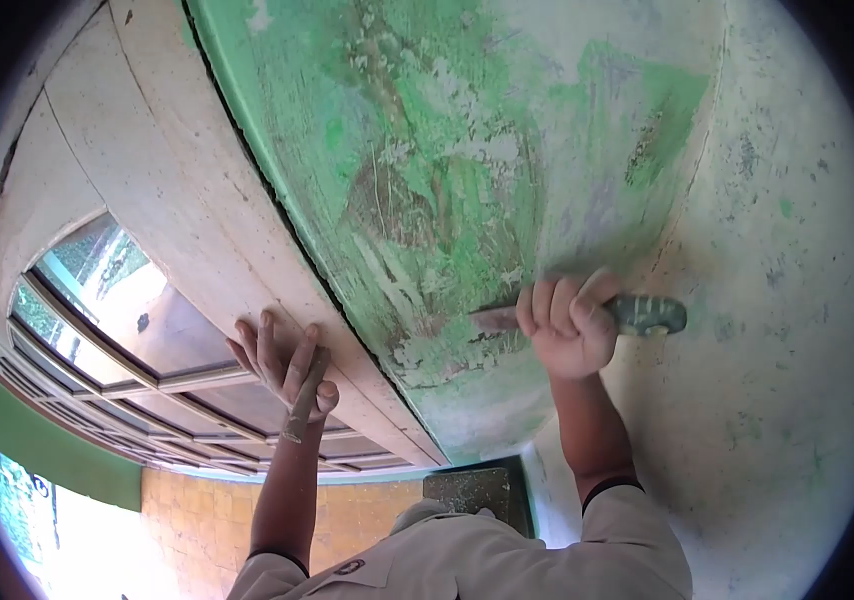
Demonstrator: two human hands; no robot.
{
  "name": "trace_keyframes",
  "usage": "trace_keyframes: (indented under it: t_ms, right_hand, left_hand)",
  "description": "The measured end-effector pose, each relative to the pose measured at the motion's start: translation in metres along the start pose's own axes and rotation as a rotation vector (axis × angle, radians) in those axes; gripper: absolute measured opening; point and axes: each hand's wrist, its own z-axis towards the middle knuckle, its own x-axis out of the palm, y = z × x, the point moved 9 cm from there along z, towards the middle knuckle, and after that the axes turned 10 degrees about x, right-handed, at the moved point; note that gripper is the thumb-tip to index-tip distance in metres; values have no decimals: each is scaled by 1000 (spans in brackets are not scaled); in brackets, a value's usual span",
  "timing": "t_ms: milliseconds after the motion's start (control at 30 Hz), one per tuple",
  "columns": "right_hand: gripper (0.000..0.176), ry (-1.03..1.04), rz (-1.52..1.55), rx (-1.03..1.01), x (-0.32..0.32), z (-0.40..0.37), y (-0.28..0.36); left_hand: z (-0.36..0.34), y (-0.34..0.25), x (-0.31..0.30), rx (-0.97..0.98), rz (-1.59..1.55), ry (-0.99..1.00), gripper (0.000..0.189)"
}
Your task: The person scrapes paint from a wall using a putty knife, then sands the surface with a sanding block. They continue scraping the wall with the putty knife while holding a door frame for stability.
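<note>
My right hand (575, 320) is closed round a scraper (652, 314) with a dark green, paint-marked handle sticking out to the right. Its blade points left against the green wall (447, 230), where the paint is flaking and worn in patches. My left hand (282, 365) rests its outstretched fingers on the pale wooden door frame (217, 225). Between its thumb and fingers lies a narrow, greyish stick-like tool (305, 400), slanting down; its exact kind cannot be made out.
A glass pane (117, 300) and several thin glazing bars sit in the wooden frame at left. A dark gap runs between frame and wall. Whitish wall (777, 300) with scuffs spreads to the right. Below are orange floor tiles (217, 510) and a dark mat-like panel (472, 492).
</note>
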Motion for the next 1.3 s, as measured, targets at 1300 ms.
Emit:
trace_keyframes:
  t_ms: [1300]
  right_hand:
    - [22, 219, -334, -281, 38, -12, 56]
  left_hand:
    - [1, 0, -1, 24, 7, -59, 64]
